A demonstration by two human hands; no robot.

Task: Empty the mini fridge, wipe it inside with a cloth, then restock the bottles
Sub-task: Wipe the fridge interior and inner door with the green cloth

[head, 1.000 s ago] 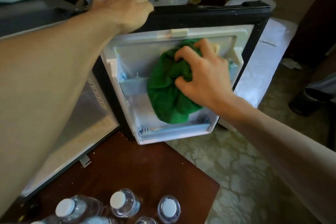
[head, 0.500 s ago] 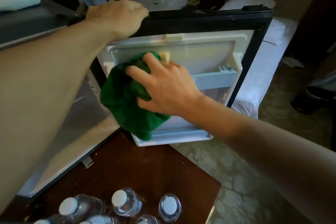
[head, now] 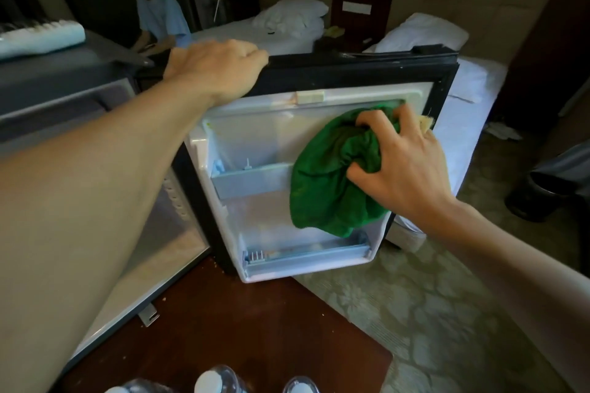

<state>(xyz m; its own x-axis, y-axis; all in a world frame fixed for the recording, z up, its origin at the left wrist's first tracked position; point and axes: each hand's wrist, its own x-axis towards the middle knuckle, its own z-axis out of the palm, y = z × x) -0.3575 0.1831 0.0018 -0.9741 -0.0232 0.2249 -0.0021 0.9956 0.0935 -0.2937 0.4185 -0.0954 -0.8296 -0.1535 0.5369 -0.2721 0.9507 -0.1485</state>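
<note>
The mini fridge door stands open, its white inner liner facing me. My left hand grips the door's black top edge near the hinge side. My right hand holds a bunched green cloth and presses it against the right part of the liner, over the end of the grey door shelf. The fridge's grey interior shows at the left, mostly hidden by my left forearm. Several clear water bottles with white caps stand on the dark wooden surface at the bottom edge.
A lower door rail runs along the door's bottom. Patterned carpet lies to the right. Two white beds stand behind the door, a person in a light blue shirt sits far left, and a dark bin stands at right.
My right hand swept the green cloth from the middle of the door liner to its left side, then across to the upper right. My left hand stayed on the door's top edge.
</note>
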